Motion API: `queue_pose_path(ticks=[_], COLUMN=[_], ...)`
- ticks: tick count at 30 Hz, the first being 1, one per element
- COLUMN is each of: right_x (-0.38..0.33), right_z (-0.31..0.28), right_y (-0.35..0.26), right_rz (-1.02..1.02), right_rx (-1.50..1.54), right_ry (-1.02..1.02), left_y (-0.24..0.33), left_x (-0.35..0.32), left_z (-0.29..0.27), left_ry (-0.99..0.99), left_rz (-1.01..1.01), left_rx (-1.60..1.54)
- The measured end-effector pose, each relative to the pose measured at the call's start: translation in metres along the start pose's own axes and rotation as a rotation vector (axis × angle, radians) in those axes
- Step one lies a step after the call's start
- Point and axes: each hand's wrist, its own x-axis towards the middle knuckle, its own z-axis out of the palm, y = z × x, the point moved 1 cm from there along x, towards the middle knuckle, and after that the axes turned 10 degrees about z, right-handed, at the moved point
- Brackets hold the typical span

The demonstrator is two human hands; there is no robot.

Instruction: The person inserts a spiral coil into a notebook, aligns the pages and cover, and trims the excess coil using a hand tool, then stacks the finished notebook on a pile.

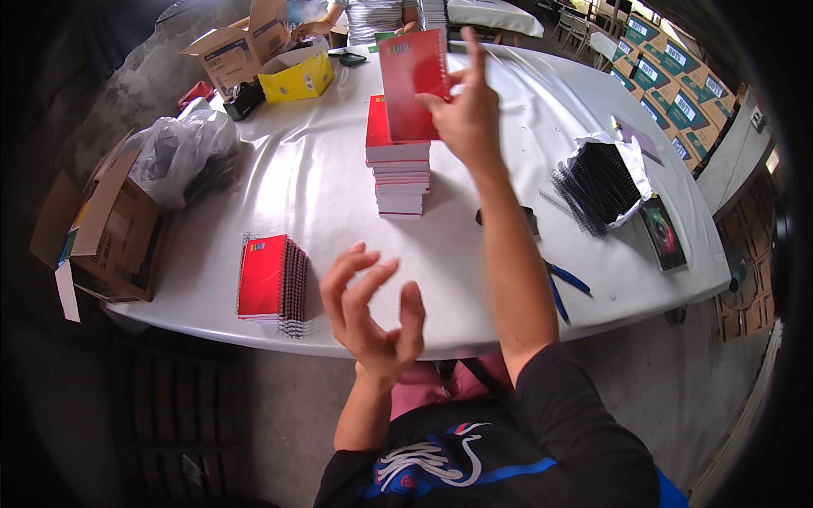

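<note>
A red notebook [412,85] is gripped at its right edge by my right hand [470,110], thumb on the cover. It is held up over a tall stack of red-covered notebooks [401,182] in the middle of the table and hides part of its top. My left hand [373,313] hangs over the near table edge, fingers curved and apart, with nothing in it. To its left stands a shorter pile of red spiral notebooks [262,278], their dark coils showing along the side.
Black binding coils [597,186] lie in a white bag at right, near blue-handled pliers [559,288] and a dark box [663,233]. A cardboard box [110,241] and plastic bag [182,152] sit at left. Across the table, beyond a yellow box [296,80], is another person [373,19].
</note>
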Motion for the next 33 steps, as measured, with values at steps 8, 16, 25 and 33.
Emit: queue_pose_path(ticks=[8,16,25,33], right_x=[-0.129,-0.123,-0.041,-0.008], right_z=[-0.088,-0.134,-0.14,-0.151], right_y=[0.059,0.136,0.264,0.257], right_rz=[-0.155,0.019,0.352,0.138], right_rx=[-0.375,-0.035,-1.039,-1.284], right_ry=[-0.611,-1.029,-0.307,-0.427], left_y=[0.027,-0.01,-0.013,-0.012], left_x=[-0.044,-0.113,-0.102,-0.112], left_z=[0.035,0.083,0.101,0.093], left_ry=[-0.364,-0.658,-0.508,-0.458], left_rz=[0.05,-0.186,-0.118,-0.089], left_rx=[0.063,0.199,0.221,0.295])
